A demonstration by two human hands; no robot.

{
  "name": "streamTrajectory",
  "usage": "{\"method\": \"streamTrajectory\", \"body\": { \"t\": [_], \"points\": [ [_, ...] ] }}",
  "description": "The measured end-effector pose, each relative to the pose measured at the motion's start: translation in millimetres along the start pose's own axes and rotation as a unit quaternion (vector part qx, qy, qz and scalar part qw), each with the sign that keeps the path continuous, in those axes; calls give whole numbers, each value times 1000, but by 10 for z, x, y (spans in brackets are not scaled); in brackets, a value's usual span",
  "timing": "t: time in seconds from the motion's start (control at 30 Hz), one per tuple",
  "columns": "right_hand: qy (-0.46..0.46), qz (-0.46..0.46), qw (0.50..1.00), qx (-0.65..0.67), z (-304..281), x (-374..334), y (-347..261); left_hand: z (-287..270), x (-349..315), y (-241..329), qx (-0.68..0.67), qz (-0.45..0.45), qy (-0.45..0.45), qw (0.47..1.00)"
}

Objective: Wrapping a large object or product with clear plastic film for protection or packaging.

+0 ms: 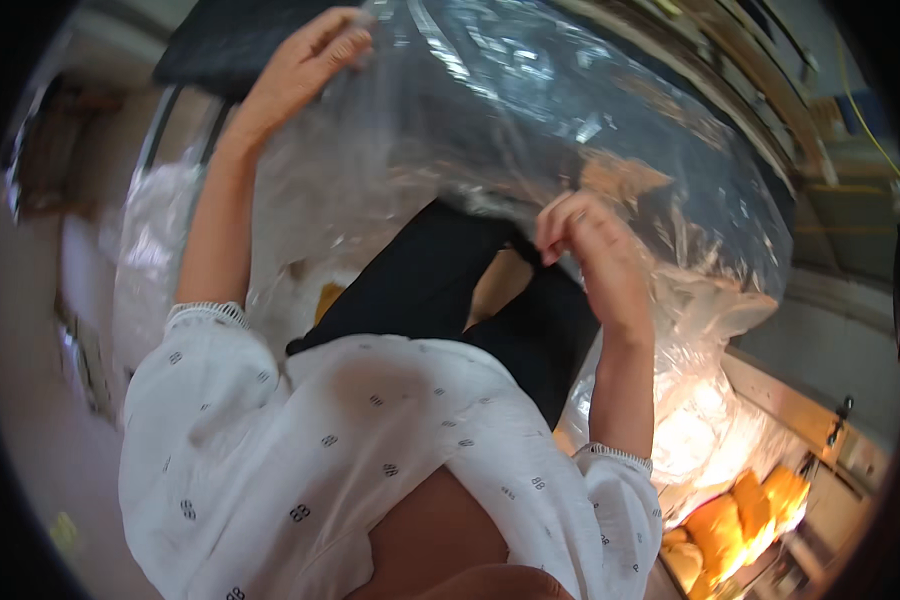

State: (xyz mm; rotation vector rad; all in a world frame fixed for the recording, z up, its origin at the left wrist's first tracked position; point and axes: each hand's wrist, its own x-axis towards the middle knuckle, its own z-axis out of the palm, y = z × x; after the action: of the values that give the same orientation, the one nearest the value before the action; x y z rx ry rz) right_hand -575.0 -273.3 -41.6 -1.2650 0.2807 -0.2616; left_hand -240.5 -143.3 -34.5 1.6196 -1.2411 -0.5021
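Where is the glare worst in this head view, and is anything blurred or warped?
Head view: glare streaks the clear plastic bag between the left hand and right hand; the yellow pieces at lower right are overexposed; fisheye bends the edges near the dark rim; everything is slightly soft.

The clear plastic bag (530, 130) blocks your far side; yellow foam pieces (740, 520) crowd the near right.

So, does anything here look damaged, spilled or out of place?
Nothing looks spilled or torn. The big clear plastic bag is heavily crumpled, held up by the left hand at its top edge, with the right hand pinching near the middle. The yellow blocks at lower right are too overexposed to judge.
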Motion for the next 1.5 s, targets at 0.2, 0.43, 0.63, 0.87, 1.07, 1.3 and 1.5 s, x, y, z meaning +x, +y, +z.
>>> {"method": "streamTrajectory", "body": {
  "t": [0.2,0.43,0.63,0.87,1.07,1.3,1.5],
  "points": [
    [6,49,986,-160,748,233,788,161,-917,61,27,-46,-5,999],
    [-35,8,994,-106,1169,433,689,117,-1221,472,-264,-131,-75,953],
    [42,57,997,-39,1196,286,634,514,-1475,85,-190,-137,-80,969],
    [127,64,990,-20,946,-162,414,330,-1233,69,-391,-211,72,893],
    [123,61,990,21,906,-307,377,292,-878,-134,-153,227,-3,962],
    [137,60,988,37,819,-358,424,329,-839,187,-127,-76,-13,989],
    [127,59,990,22,765,-376,419,336,-788,272,-124,65,-1,990]
  ]
}}
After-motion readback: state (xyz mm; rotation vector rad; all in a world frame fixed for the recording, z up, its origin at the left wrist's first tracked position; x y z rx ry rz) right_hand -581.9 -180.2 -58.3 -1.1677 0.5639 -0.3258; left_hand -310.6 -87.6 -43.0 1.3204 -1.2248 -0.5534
